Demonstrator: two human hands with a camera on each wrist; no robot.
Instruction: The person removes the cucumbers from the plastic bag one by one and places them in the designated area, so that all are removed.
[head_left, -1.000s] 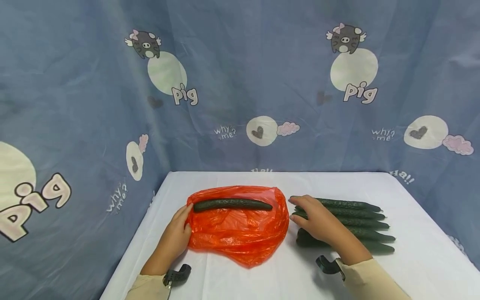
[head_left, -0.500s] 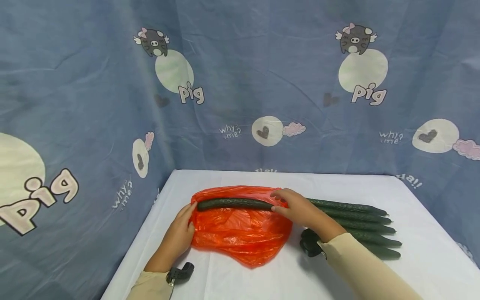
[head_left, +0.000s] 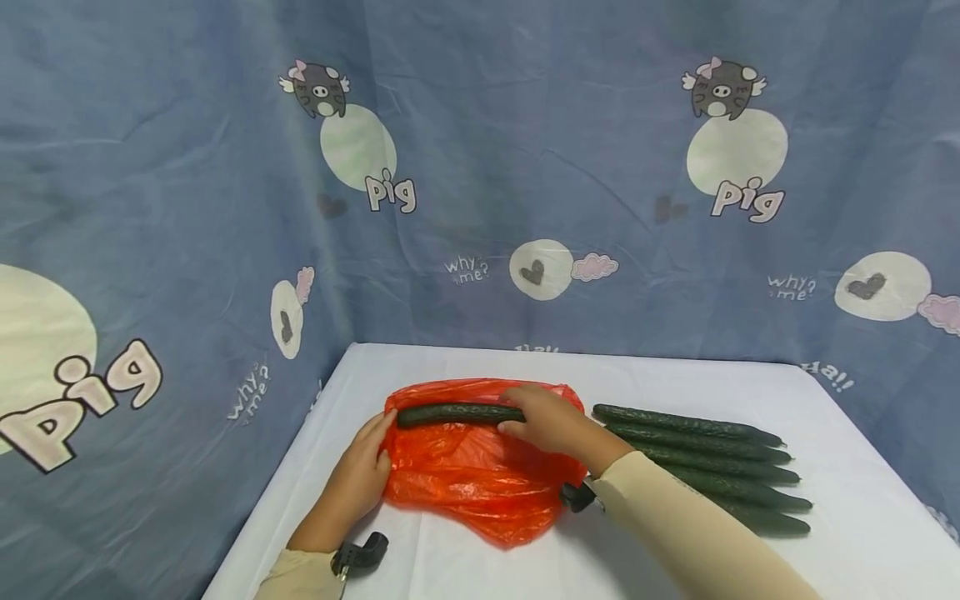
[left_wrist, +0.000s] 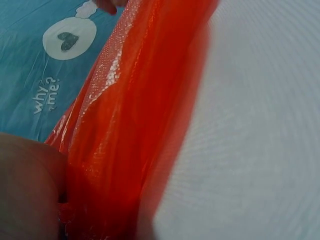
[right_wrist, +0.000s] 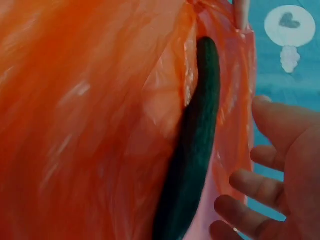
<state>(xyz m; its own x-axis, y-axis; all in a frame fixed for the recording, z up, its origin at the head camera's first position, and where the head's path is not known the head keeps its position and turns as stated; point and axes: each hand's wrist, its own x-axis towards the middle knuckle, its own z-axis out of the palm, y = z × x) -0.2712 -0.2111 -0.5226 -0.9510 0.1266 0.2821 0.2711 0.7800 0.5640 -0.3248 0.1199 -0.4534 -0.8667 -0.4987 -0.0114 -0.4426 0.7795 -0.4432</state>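
A dark green cucumber (head_left: 450, 412) lies across a red plastic bag (head_left: 450, 467) on the white table; the right wrist view shows the cucumber (right_wrist: 192, 150) along the bag's folds. My left hand (head_left: 356, 471) grips the bag's left edge, beside the cucumber's left end. In the left wrist view, part of that hand (left_wrist: 27, 185) shows against the bag (left_wrist: 120, 125). My right hand (head_left: 551, 421) reaches over the bag at the cucumber's right end, covering it in the head view. In the right wrist view, the right hand's spread fingers (right_wrist: 260, 190) stand apart from the cucumber.
Several more cucumbers (head_left: 720, 467) lie side by side at the right of the white table (head_left: 465, 575). A blue cloth (head_left: 480, 167) with printed pigs hangs behind and on the left. Dark wrist cameras (head_left: 363, 552) sit on both wrists.
My right hand has moved left from the row of cucumbers to the right end of the cucumber on the bag. The left hand stays at the bag's edge. The head view has shifted slightly.
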